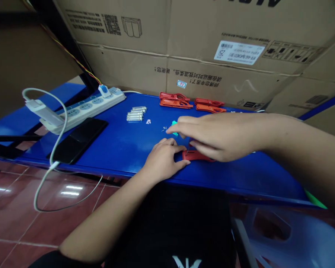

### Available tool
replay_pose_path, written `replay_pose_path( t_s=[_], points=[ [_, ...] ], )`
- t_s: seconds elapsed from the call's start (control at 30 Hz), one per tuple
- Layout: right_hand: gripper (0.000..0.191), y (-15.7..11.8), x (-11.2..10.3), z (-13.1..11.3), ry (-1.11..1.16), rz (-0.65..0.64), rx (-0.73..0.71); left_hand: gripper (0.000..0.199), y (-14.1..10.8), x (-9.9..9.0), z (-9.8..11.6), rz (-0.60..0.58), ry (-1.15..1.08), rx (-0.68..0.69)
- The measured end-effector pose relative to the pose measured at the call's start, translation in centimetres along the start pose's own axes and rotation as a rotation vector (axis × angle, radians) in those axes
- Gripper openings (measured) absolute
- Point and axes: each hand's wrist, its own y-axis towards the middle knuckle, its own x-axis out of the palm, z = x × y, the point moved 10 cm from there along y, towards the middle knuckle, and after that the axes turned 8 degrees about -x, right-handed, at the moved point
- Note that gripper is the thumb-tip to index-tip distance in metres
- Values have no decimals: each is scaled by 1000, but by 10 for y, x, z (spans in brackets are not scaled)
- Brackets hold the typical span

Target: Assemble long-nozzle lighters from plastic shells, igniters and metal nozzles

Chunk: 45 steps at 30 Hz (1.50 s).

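Observation:
A red plastic casing [197, 155] lies on the blue table near its front edge. My left hand [163, 160] pinches the casing's left end between thumb and fingers. Over the casing's right part is my right hand [206, 136], its fingers bent and its index finger pointing left. A thin metallic sliver shows at the right fingertips, above the casing; what the hand grips is too small to name. Bright green pieces [174, 127] lie partly hidden behind the right fingers. Just left of them are several tiny pins [164, 129] and a cluster of small pale pink pieces [148, 121].
Several clear tubes [136, 114] lie in a row. Behind them rest red casings [174, 96] and orange casings [175, 104], against a large cardboard box [128, 70]. A power strip [86, 106], a black phone [79, 139] and a white cable [63, 130] occupy the left side.

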Motion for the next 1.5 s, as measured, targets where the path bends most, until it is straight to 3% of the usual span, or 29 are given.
replay_pose_path(
  t_s=[0.1,0.23,0.33,0.5,0.57,0.7,0.77,0.87,0.97,1.03,1.1,1.23,1.37,1.5],
  points=[
    [53,3,5,0,-36,8,17,39,0,-1,1,-1,-10,-4],
    [29,7,13,13,-279,-61,233,40,-1,1,3,-31,12,-8],
    [29,1,10,13,-286,-97,299,40,-2,1,4,-42,30,-5],
    [28,-12,15,2,-137,-286,240,39,-1,1,2,-27,3,8],
    [15,-10,11,1,-182,-265,217,39,-1,2,2,-27,1,11],
    [37,-4,3,8,-283,-177,239,40,-1,3,2,-37,22,7],
    [30,-2,3,8,-239,-160,216,40,-1,2,3,-37,23,2],
    [21,1,10,6,-164,-221,179,39,-1,2,4,-34,12,4],
    [13,2,10,8,-241,-251,218,41,-1,3,3,-35,15,7],
    [33,1,8,12,-313,-254,270,42,-1,5,2,-37,25,3],
    [40,-2,8,13,-314,-243,279,42,-1,5,2,-36,32,5],
    [24,-1,9,-1,-183,-216,93,39,-2,2,4,-24,17,11],
    [12,-4,13,7,-220,-304,156,38,-2,2,4,-20,8,13],
    [41,-4,7,16,-344,-237,206,40,-1,2,3,-20,25,7]
  ],
)
